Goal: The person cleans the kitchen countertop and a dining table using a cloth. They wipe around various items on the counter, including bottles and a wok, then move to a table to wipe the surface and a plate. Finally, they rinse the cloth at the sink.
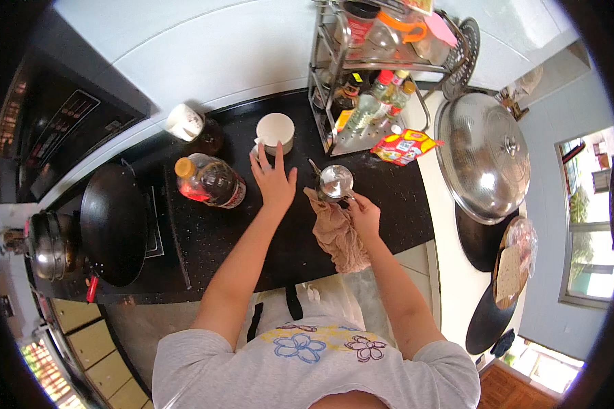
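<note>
A small shiny metal pot (336,181) rests on the black counter in front of me. My right hand (364,217) is closed on its short handle, at the pot's near right side. A crumpled beige cloth (339,240) lies under and beside that hand, hanging toward the counter's front edge. My left hand (274,183) reaches forward with its fingers spread and holds nothing. Its fingertips are at the near side of a white mug (275,131); whether they touch it I cannot tell. To the left of this hand stands a large bottle of dark liquid (211,181) with an orange-yellow cap.
A metal rack (361,65) with bottles and jars stands at the back; a red-yellow packet (404,146) lies by it. Right, a large domed lid (488,157) leans over the white ledge. Left are a black wok (116,225) and a white container (184,123).
</note>
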`<state>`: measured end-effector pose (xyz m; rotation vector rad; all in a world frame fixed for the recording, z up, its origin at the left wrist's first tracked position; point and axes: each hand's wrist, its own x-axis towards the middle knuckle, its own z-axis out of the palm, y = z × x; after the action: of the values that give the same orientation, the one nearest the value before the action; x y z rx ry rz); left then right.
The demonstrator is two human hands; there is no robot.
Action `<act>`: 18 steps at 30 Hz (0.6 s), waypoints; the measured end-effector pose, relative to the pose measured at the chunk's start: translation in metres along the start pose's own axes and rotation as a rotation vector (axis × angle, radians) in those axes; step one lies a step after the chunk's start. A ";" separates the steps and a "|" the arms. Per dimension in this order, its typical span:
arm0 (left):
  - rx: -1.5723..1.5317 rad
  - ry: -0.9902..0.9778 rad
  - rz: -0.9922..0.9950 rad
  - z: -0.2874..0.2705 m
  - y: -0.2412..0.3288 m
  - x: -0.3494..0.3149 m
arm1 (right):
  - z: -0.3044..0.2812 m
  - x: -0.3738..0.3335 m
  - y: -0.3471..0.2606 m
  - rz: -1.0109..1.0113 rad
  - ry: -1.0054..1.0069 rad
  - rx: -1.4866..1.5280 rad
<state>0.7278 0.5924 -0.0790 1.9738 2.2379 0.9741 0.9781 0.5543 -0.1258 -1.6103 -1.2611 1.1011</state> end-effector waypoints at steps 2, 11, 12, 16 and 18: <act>0.057 -0.019 -0.003 -0.005 -0.007 0.035 | 0.019 0.001 0.002 -0.012 0.030 0.026; 0.217 -0.231 -0.172 0.018 -0.031 0.073 | 0.096 0.019 -0.034 -0.170 0.165 -0.175; 0.238 -0.227 -0.212 0.015 -0.031 0.069 | 0.102 0.022 -0.040 -0.179 0.181 -0.214; 0.272 -0.332 -0.286 -0.001 -0.026 0.059 | 0.118 0.046 -0.061 -0.200 0.187 -0.371; 0.288 -0.364 -0.300 -0.003 -0.026 0.057 | 0.129 0.065 -0.066 -0.275 0.209 -0.416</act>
<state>0.6910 0.6417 -0.0659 1.6549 2.4528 0.2507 0.8446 0.6401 -0.1140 -1.7293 -1.5819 0.5077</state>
